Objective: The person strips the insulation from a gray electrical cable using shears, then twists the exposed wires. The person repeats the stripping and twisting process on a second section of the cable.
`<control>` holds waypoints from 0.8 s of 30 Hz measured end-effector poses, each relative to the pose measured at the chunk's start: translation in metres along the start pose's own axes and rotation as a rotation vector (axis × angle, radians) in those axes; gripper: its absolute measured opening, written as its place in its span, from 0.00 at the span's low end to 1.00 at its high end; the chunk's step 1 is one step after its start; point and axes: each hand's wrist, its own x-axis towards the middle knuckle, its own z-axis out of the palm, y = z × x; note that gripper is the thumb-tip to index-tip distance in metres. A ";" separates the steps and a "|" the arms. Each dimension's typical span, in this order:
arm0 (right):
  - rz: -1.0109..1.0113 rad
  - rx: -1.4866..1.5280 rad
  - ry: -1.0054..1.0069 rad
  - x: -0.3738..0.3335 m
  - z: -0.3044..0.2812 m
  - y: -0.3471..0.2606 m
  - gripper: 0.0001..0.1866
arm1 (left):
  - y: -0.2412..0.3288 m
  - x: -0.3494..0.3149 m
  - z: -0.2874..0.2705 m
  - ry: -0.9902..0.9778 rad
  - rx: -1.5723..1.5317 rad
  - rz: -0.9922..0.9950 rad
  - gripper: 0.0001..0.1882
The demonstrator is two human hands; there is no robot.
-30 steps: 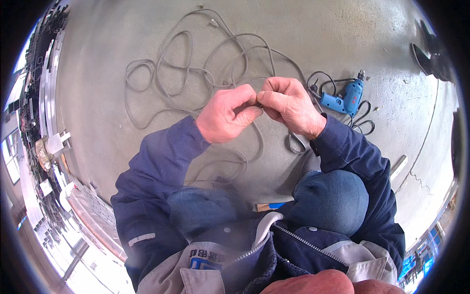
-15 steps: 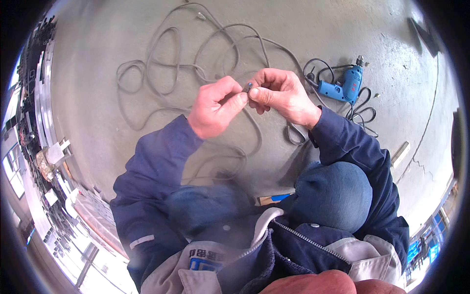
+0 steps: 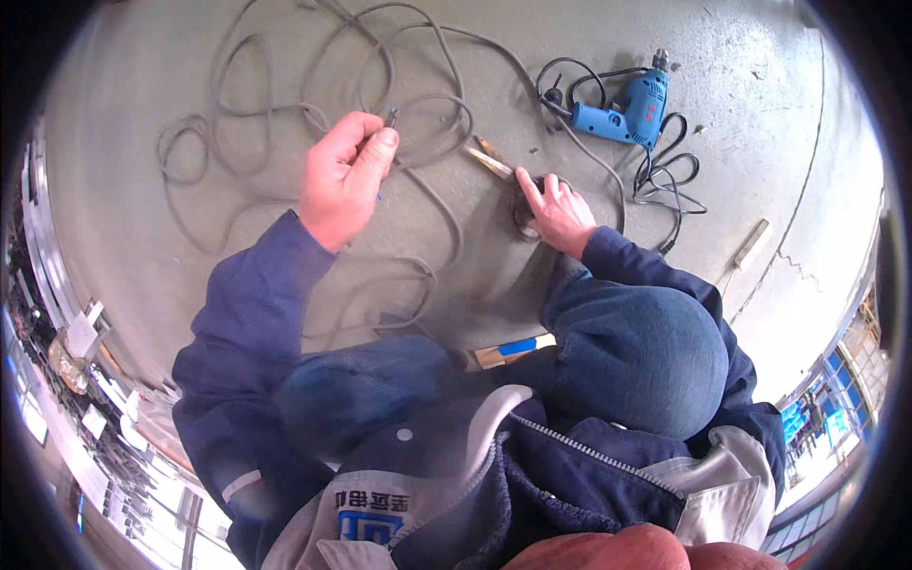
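Observation:
My left hand [image 3: 344,185] is raised over the floor, thumb and fingers pinching the end of a grey cable, whose dark tip with a bit of blue [image 3: 391,118] sticks up past the thumb. Lower and to the right, close to my knee, my right hand [image 3: 562,217] is closed on what looks like a pair of scissors. Two narrow, worn blades [image 3: 490,161] point away to the upper left, slightly apart. The dark handles [image 3: 524,215] are partly hidden under my fingers.
Long loops of grey cable [image 3: 454,76] spread over the concrete floor. A blue power drill [image 3: 631,112] lies at the far right with its black cord [image 3: 676,163]. Further right is a pale strip [image 3: 752,243]. A piece with a blue patch [image 3: 518,350] sits between my knees.
My hands have come apart. The left stays raised with the cable end; the right has let go, moved down toward my knee and taken hold of the scissors. The view has shifted.

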 end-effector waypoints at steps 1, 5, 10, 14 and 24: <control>-0.021 0.023 0.006 0.000 0.001 0.000 0.46 | -0.001 0.000 0.002 -0.008 -0.001 -0.003 0.08; 0.120 0.310 0.009 -0.002 -0.006 0.003 0.44 | -0.001 0.002 0.003 0.014 -0.035 -0.034 0.07; 0.235 1.152 -0.171 -0.009 -0.047 0.011 0.29 | -0.002 0.006 0.003 0.010 -0.048 -0.067 0.08; 0.002 1.779 -0.302 -0.001 -0.086 0.005 0.24 | -0.003 0.010 0.008 -0.036 -0.013 -0.093 0.08; -0.323 1.889 -0.409 0.023 -0.109 -0.018 0.69 | 0.000 0.004 0.016 -0.042 -0.042 -0.066 0.07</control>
